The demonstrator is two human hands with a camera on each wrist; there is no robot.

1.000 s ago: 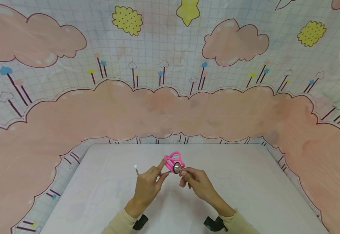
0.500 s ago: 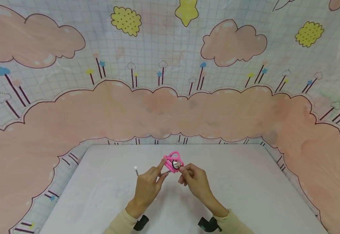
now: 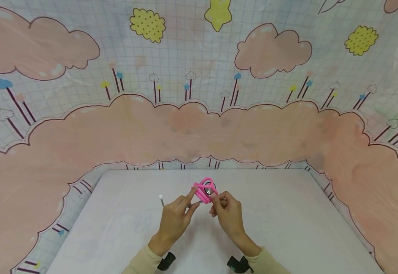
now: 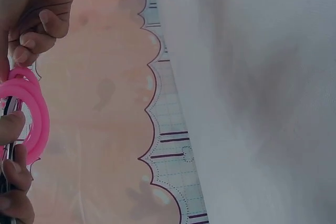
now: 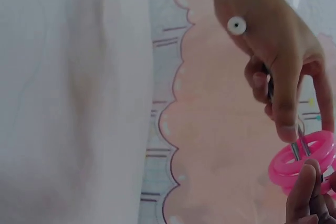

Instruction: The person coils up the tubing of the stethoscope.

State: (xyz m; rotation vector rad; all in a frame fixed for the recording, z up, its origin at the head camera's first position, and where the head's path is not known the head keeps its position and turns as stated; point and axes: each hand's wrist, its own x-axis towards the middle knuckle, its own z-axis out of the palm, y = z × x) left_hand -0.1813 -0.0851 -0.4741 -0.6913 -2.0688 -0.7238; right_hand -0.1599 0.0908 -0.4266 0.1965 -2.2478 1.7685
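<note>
A stethoscope with its pink tubing (image 3: 200, 194) wound into a coil is held up between both hands over the table. My left hand (image 3: 173, 217) grips its metal ear tubes from the left, the index finger reaching to the coil. One white ear tip (image 3: 161, 197) sticks out behind that hand; it also shows in the right wrist view as a round ear tip (image 5: 237, 25). My right hand (image 3: 229, 215) pinches at the coil's lower right, thumb and index together. Inside the loops sits the silver chest piece (image 3: 208, 190), partly covered by tubing.
Below the hands is a white table (image 3: 288, 220). A backdrop (image 3: 219, 133) printed with clouds and stars rises behind it. Black wrist devices (image 3: 166, 262) sit at both cuffs.
The right hand has moved a little left and turned, bringing the chest piece from the coil's front edge up in among the pink loops. The left hand keeps its grip nearly still.
</note>
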